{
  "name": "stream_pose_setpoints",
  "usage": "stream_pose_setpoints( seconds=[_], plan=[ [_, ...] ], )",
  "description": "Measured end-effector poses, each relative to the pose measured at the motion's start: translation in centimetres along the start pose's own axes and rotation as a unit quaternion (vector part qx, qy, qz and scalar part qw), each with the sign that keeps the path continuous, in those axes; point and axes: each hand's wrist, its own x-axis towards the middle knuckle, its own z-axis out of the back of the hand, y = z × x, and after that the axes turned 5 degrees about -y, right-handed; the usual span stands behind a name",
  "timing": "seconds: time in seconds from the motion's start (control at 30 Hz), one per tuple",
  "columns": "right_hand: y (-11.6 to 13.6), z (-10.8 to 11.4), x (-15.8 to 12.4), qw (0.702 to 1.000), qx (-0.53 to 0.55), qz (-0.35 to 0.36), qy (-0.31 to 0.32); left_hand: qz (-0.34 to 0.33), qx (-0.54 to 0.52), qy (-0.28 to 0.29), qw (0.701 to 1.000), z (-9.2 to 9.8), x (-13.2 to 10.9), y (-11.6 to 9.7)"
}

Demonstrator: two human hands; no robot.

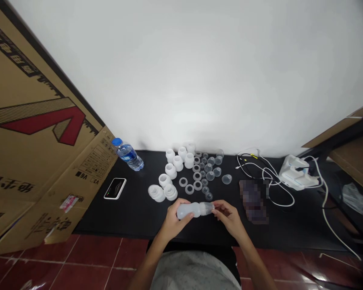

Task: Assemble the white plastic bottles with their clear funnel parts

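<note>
A small translucent white baby bottle [188, 210] lies sideways above the table's front edge, its clear cap [207, 208] pointing right. My left hand [174, 219] is wrapped round the bottle's body. The fingers of my right hand [226, 214] pinch the end of the clear cap. Just beyond the hands stand several white bottles [170, 170], open at the top. To their right lie several flat rings [197, 176], small clear nipples [205, 189] and clear domed caps [210, 176].
On the black table [139, 217], a water bottle [129, 156] and a white device [115, 188] are at left. A blurred dark object [254, 201], white cables [278, 177] and a power strip [297, 172] lie at right. A large cardboard box [42, 133] flanks the left side.
</note>
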Motion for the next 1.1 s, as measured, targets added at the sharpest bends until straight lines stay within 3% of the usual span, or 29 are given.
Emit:
stream_pose_setpoints(
  seconds=[0.43, 0.57, 0.77, 1.0, 1.1],
  plan=[
    [1.1, -1.7, 0.2, 0.999, 0.022, -0.015, 0.029, 0.013, -0.015, -0.022, 1.000, 0.3, 0.2, -0.1],
    [0.6, -2.4, 0.3, 0.999, -0.028, -0.040, 0.010, -0.004, -0.015, -0.019, 1.000, 0.1, 0.0, -0.1],
    [0.1, -3.6, 0.0, 0.990, -0.130, 0.015, -0.061, -0.006, -0.033, 0.000, 0.999, 0.1, -0.1, -0.6],
    [2.3, -3.7, -0.1, 0.988, -0.142, 0.058, 0.008, 0.000, -0.044, -0.011, 0.999, 0.4, -0.1, -0.3],
    [1.9, -3.5, 0.2, 0.989, -0.148, 0.018, 0.017, -0.010, -0.050, -0.003, 0.999, 0.2, -0.1, -0.2]
  ],
)
